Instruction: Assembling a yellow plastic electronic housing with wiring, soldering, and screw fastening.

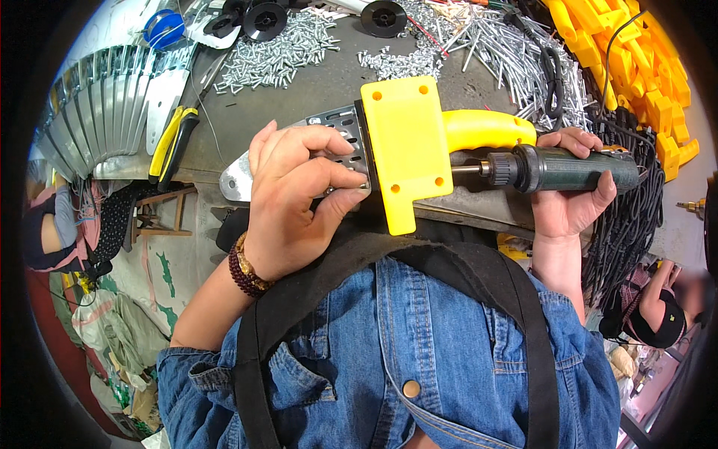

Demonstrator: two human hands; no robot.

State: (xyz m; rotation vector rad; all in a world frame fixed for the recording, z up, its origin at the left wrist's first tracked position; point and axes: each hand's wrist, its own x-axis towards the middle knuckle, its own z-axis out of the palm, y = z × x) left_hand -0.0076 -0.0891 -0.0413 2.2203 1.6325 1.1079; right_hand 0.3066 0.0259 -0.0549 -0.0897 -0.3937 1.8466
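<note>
A yellow plastic housing [407, 142] with a curved yellow handle [486, 129] is held over the table's near edge. A slotted silver metal plate [238, 178] joins its left side. My left hand [292, 187] is closed at this plate, thumb and fingertips together beside the housing; whether a small part is between them is hidden. My right hand [565, 209] wraps round a dark green electric screwdriver [576, 169], held level below the handle. Its bit [467, 170] points left and reaches the right side of the housing; the tip is hidden.
Yellow-and-black pliers [172, 146] lie left, near fanned metal plates [101, 105]. Farther back are screw piles [277, 56], black spools [265, 21] and a blue spool [164, 30]. Long metal rods [516, 60], yellow handles [643, 67] and black cables [624, 224] crowd the right. People sit at both sides.
</note>
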